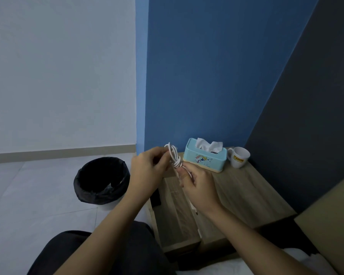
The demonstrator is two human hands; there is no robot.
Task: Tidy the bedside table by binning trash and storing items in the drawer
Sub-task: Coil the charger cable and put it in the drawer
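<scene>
A coiled white cable (174, 155) is held in the air above the left edge of the wooden bedside table (244, 193). My left hand (149, 167) grips the coil's loops from the left. My right hand (199, 187) pinches the wrapped part just below the loops, and a loose white end hangs down under that palm. The drawer (177, 213) stands pulled out beneath my hands. Its inside is mostly hidden by my arms.
A bin lined with a black bag (101, 179) stands on the tiled floor left of the table. A light blue tissue box (205, 157) and a white mug (239, 159) sit at the table's back. A bed edge lies at the right, my dark-clothed knee below.
</scene>
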